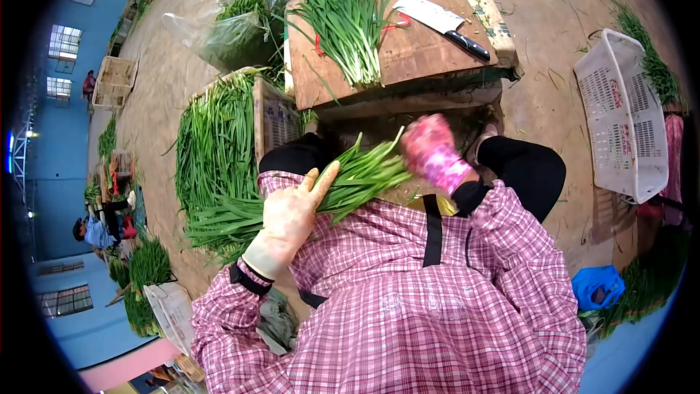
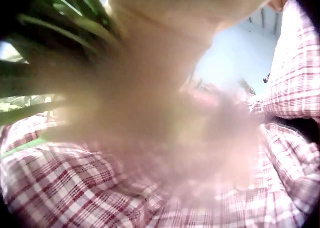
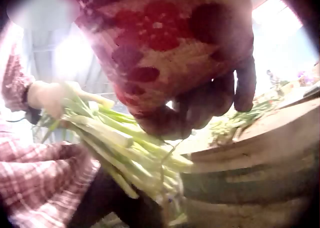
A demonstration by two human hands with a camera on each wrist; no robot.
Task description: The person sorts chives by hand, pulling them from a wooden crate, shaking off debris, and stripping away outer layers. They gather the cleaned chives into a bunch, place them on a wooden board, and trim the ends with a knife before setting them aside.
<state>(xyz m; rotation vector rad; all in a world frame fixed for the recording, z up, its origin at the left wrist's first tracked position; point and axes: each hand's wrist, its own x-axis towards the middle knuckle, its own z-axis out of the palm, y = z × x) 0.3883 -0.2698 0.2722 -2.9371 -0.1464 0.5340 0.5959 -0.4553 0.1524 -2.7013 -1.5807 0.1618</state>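
My left hand (image 1: 288,215), in a pale glove, grips a bunch of garlic chives (image 1: 368,175) across my lap, two fingers stretched along it. The leaves trail left and the pale stem ends point right. In the left wrist view the hand is blurred, with green leaves (image 2: 75,18) beside it. My right hand (image 1: 436,149), in a pink flowered glove, is at the stem ends and blurred in the head view. In the right wrist view its fingers (image 3: 200,105) are curled and pinch a thin strand (image 3: 164,170) that hangs among the stems (image 3: 125,143).
Ahead, a wooden board (image 1: 415,51) bears a pile of chives (image 1: 350,22) over a red tie, and a cleaver (image 1: 441,22). A crate full of chives (image 1: 219,138) stands left, near a plastic bag (image 1: 248,22). A white crate (image 1: 620,117) and blue bag (image 1: 598,288) lie right.
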